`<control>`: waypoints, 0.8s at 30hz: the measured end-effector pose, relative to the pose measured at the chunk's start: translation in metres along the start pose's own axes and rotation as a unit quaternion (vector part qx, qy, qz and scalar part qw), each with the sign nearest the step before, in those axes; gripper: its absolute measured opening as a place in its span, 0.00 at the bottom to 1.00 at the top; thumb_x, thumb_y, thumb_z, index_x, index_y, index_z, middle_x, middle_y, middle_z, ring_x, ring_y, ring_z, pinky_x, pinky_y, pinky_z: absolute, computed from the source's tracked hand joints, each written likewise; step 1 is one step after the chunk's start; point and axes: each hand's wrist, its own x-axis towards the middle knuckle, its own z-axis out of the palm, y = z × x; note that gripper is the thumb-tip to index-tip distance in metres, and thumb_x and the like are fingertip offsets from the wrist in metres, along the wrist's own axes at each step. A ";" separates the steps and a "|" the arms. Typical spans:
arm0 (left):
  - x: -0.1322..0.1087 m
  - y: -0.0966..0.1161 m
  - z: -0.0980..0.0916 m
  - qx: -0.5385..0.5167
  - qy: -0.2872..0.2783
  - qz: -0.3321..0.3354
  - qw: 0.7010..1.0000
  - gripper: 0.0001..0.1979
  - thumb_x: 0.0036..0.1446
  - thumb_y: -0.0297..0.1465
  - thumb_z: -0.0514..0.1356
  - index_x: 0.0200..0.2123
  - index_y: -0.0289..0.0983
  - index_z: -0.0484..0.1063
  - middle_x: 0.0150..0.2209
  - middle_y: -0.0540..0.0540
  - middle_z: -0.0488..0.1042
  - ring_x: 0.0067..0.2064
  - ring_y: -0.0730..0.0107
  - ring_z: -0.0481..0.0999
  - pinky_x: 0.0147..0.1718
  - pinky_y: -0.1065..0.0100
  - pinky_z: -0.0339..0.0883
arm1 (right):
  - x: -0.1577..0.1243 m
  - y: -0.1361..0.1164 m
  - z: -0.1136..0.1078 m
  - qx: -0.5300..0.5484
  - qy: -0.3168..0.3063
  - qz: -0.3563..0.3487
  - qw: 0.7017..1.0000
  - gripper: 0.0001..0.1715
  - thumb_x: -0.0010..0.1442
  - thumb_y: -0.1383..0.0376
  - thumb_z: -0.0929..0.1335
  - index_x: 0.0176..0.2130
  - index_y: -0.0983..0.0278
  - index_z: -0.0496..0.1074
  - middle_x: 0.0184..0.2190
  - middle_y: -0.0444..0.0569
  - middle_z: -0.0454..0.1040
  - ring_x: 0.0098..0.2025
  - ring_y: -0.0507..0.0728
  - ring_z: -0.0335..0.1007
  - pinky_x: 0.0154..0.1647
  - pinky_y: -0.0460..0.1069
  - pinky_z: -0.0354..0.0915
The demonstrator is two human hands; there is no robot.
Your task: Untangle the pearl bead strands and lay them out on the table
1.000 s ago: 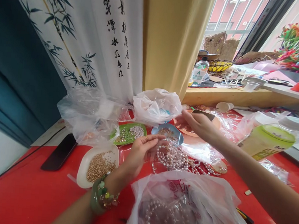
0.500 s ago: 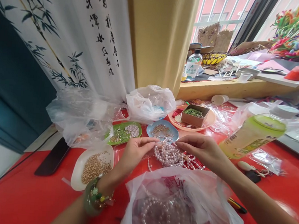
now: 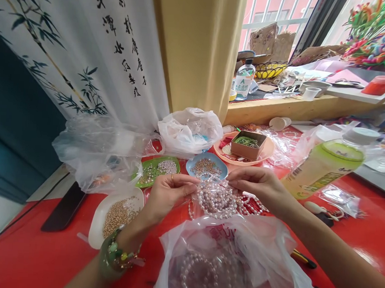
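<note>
"Where were the bead strings (image 3: 218, 202), and how were the hands set?"

"Glossy and round-beaded, they were heaped just in front of the blue dish (image 3: 223, 165). Over them, clear film (image 3: 214, 184) was seemingly pinched by both the left hand (image 3: 168, 192) and the right hand (image 3: 263, 187); blur left this uncertain."

"What could have gone wrong?"

"Tangling could have been caused by a tug on the loops, and tiny beads (image 3: 206, 167) could have been spilled if the blue dish was knocked."

"And the white bag (image 3: 271, 244)?"

"Thin and crinkled, it was spread in front of the blue dish, nearer than the heap."
</note>
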 end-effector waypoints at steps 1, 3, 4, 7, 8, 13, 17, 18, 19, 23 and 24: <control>0.000 0.000 -0.001 0.004 -0.007 0.008 1.000 0.04 0.41 0.26 0.66 0.25 0.38 0.78 0.25 0.50 0.78 0.27 0.75 0.74 0.29 0.75 0.68 | 0.000 0.002 -0.001 0.016 -0.003 -0.004 1.000 0.03 0.48 0.66 0.70 0.27 0.58 0.76 0.23 0.42 0.72 0.23 0.47 0.65 0.25 0.43 0.62; 0.000 0.000 -0.002 0.027 -0.022 0.026 0.999 0.03 0.42 0.25 0.65 0.24 0.39 0.78 0.25 0.50 0.78 0.28 0.76 0.74 0.29 0.75 0.68 | 0.001 0.005 -0.003 0.039 -0.012 -0.016 0.999 0.03 0.49 0.67 0.70 0.26 0.58 0.75 0.23 0.41 0.72 0.23 0.47 0.64 0.25 0.43 0.62; -0.001 0.001 -0.003 0.043 -0.029 0.035 0.998 0.03 0.42 0.25 0.65 0.23 0.39 0.78 0.25 0.50 0.78 0.28 0.76 0.74 0.29 0.75 0.68 | 0.002 0.007 -0.004 0.046 -0.016 -0.023 0.999 0.04 0.49 0.67 0.69 0.26 0.58 0.75 0.23 0.41 0.72 0.24 0.47 0.64 0.25 0.43 0.62; -0.003 0.003 -0.004 0.087 -0.047 0.051 0.994 0.05 0.44 0.24 0.63 0.24 0.39 0.78 0.25 0.50 0.78 0.28 0.76 0.73 0.29 0.76 0.67 | 0.002 0.011 -0.007 0.049 -0.029 -0.047 0.997 0.06 0.51 0.68 0.68 0.27 0.57 0.75 0.25 0.42 0.71 0.27 0.48 0.65 0.28 0.44 0.62; -0.004 0.004 -0.004 0.094 -0.051 0.053 0.993 0.05 0.45 0.24 0.62 0.25 0.39 0.78 0.25 0.50 0.78 0.28 0.76 0.73 0.29 0.76 0.67 | 0.002 0.012 -0.007 0.046 -0.033 -0.055 0.997 0.06 0.52 0.68 0.67 0.28 0.58 0.75 0.26 0.42 0.71 0.28 0.48 0.66 0.29 0.44 0.62; -0.007 0.006 -0.007 0.112 -0.085 0.077 0.987 0.06 0.48 0.25 0.61 0.26 0.39 0.77 0.28 0.51 0.78 0.30 0.76 0.74 0.31 0.76 0.67 | 0.003 0.013 -0.009 0.040 -0.058 -0.083 0.994 0.05 0.55 0.67 0.67 0.28 0.59 0.73 0.27 0.43 0.70 0.30 0.50 0.65 0.32 0.46 0.61; -0.007 0.006 -0.008 0.114 -0.107 0.095 0.983 0.05 0.47 0.24 0.61 0.26 0.39 0.76 0.26 0.51 0.77 0.29 0.77 0.73 0.30 0.75 0.67 | 0.002 0.011 -0.008 0.033 -0.086 -0.104 0.990 0.06 0.57 0.64 0.65 0.29 0.60 0.70 0.27 0.43 0.68 0.31 0.50 0.63 0.32 0.47 0.59; -0.007 0.006 -0.009 0.112 -0.114 0.098 0.982 0.05 0.47 0.24 0.61 0.26 0.38 0.76 0.26 0.51 0.77 0.29 0.76 0.73 0.30 0.75 0.67 | 0.002 0.010 -0.008 0.028 -0.092 -0.108 0.990 0.06 0.57 0.64 0.65 0.29 0.61 0.70 0.27 0.43 0.67 0.31 0.50 0.63 0.32 0.47 0.58; -0.007 0.007 -0.009 0.110 -0.121 0.100 0.981 0.05 0.48 0.24 0.61 0.26 0.38 0.75 0.26 0.51 0.76 0.29 0.76 0.73 0.30 0.74 0.67 | 0.001 0.009 -0.008 0.021 -0.098 -0.111 0.989 0.06 0.58 0.64 0.65 0.29 0.61 0.69 0.28 0.44 0.67 0.32 0.50 0.63 0.33 0.47 0.58; -0.007 0.008 -0.009 0.099 -0.159 0.109 0.976 0.05 0.49 0.23 0.58 0.25 0.37 0.73 0.26 0.50 0.74 0.30 0.76 0.71 0.30 0.73 0.66 | -0.001 0.006 -0.009 0.010 -0.121 -0.120 0.985 0.07 0.59 0.64 0.64 0.29 0.62 0.68 0.28 0.44 0.67 0.32 0.51 0.63 0.33 0.47 0.58; -0.006 0.008 -0.009 0.098 -0.169 0.111 0.974 0.06 0.49 0.22 0.58 0.25 0.36 0.72 0.26 0.50 0.73 0.30 0.76 0.71 0.30 0.73 0.66 | -0.002 0.006 -0.009 0.011 -0.127 -0.121 0.984 0.07 0.59 0.64 0.64 0.29 0.62 0.68 0.28 0.44 0.67 0.32 0.50 0.63 0.33 0.47 0.58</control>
